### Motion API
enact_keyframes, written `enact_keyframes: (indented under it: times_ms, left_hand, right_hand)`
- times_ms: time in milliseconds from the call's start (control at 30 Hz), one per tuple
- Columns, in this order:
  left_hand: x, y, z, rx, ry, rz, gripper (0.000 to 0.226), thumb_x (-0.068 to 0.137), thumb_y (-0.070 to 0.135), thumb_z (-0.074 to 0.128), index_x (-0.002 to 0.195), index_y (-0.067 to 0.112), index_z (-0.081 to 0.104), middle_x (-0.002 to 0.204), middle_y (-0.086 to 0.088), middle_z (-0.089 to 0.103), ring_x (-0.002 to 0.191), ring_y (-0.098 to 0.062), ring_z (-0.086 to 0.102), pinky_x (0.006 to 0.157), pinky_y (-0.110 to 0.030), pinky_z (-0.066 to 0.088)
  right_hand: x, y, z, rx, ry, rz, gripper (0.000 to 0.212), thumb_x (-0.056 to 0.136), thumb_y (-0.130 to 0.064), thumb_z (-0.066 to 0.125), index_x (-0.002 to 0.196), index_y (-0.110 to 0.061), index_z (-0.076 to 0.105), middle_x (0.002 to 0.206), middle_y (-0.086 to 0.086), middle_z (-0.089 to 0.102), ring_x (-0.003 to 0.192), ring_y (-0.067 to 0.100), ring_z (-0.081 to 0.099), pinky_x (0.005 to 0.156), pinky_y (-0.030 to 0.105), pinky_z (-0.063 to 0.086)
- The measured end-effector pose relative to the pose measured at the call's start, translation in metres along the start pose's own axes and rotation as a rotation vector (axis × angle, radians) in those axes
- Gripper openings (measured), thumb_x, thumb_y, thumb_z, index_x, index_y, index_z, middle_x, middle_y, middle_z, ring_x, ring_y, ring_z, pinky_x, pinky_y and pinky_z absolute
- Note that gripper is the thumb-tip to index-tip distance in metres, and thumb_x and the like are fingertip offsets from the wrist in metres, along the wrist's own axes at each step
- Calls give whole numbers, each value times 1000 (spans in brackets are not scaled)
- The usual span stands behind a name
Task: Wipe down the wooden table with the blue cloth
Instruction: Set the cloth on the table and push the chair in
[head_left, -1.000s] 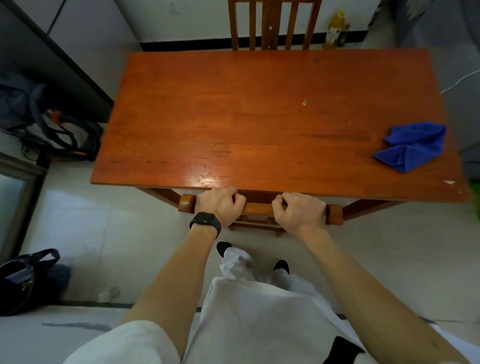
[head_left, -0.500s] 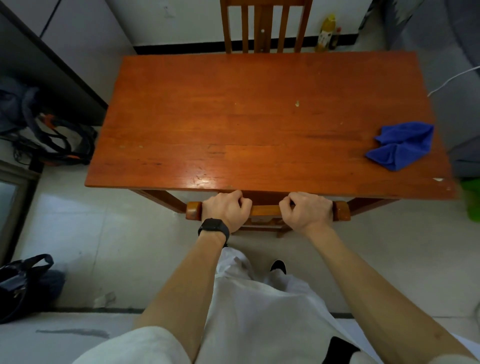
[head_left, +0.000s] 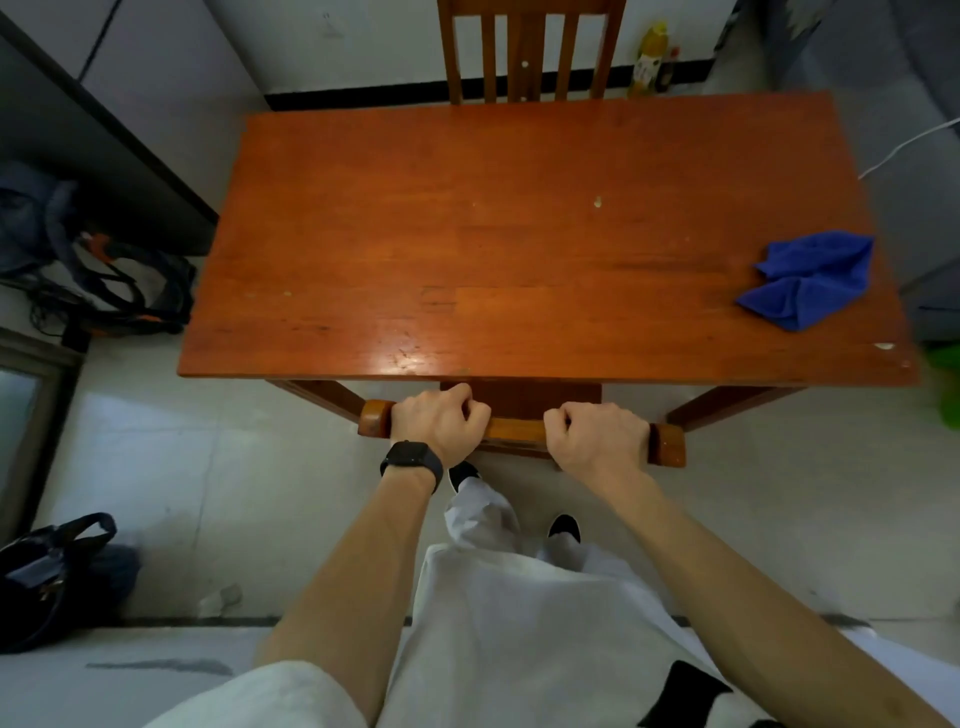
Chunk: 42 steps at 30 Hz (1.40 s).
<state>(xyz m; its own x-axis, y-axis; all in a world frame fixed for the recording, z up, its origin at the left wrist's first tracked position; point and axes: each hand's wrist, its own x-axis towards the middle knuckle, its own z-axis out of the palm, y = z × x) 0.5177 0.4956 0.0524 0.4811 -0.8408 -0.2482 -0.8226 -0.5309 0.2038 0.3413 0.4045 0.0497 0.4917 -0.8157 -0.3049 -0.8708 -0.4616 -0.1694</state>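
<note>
Beside the near edge of the wooden table (head_left: 519, 234), left hand (head_left: 439, 423) and right hand (head_left: 597, 434) are curling round the chair rail (head_left: 514, 428), probably needing equal force to shift it squarely.

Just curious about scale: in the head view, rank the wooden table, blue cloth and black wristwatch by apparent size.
Largest: wooden table
Then: blue cloth
Smallest: black wristwatch, though it is nearer the camera.
</note>
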Motion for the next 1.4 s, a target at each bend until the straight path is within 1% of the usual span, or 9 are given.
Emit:
enact_keyframes:
  times_ms: [133,233,400,533,667,767,1000,1233,1400]
  left_hand:
    - [10,5,-5,-32,4,8,28,92,40,39,81,20,56,57,3,51,56,-23,50,50,-28,27]
    - [31,12,-11,-57,15,7,31,92,40,39,74,18,53,58,1,53,57,-24,50,50,-28,22]
    - [43,16,-9,-33,46,1,33,94,40,39,70,19,50,57,1,49,51,-17,40,49,-27,21]
    - [38,17,-8,-36,49,-14,33,93,38,38,75,17,55,61,-1,53,55,-21,46,49,-28,21]
    - [42,39,-3,-71,39,-16,34,94,38,37,75,17,55,59,-1,52,56,-24,48,50,-29,24]
    - [50,49,2,-73,42,15,35,95,38,37,73,18,55,57,0,51,56,-26,51,50,-28,28]
    - [70,11,-9,2,93,7,39,83,41,26,77,17,56,59,-1,53,57,-27,50,50,-27,27]
    - [66,20,-8,7,47,-49,30,93,35,35,83,18,56,55,2,43,59,-29,48,53,-30,26]
    - [58,22,-14,-33,-2,-70,27,96,33,39,85,14,56,57,3,44,54,-24,42,55,-32,28]
  right_hand:
    - [10,4,-7,18,48,3,45,93,-46,33,63,-19,55,58,-4,53,54,17,52,53,25,29]
    - [30,7,-16,48,93,-35,45,94,-44,35,62,-17,53,57,-4,53,54,19,53,52,25,26]
    - [43,15,-23,11,138,-55,44,95,-44,36,68,-15,57,62,-1,55,56,20,49,52,24,23]
    - [42,14,-18,24,144,-90,44,94,-44,35,64,-18,52,62,-1,55,58,23,52,53,26,28]
    - [56,37,-29,6,139,-112,48,86,-50,25,69,-19,58,62,-3,53,59,24,50,52,25,24]
    - [67,49,-36,-8,167,-70,49,84,-49,25,68,-18,59,62,-3,54,58,23,50,53,25,25]
    - [78,12,-25,30,90,-69,43,93,-43,33,63,-18,52,57,-3,47,55,21,50,55,26,30]
    - [78,18,-26,42,80,-91,44,93,-43,34,62,-16,51,55,-4,49,49,16,47,51,23,26]
    - [73,19,-26,44,50,-99,43,93,-44,35,60,-17,44,56,-7,47,54,18,51,54,22,35]
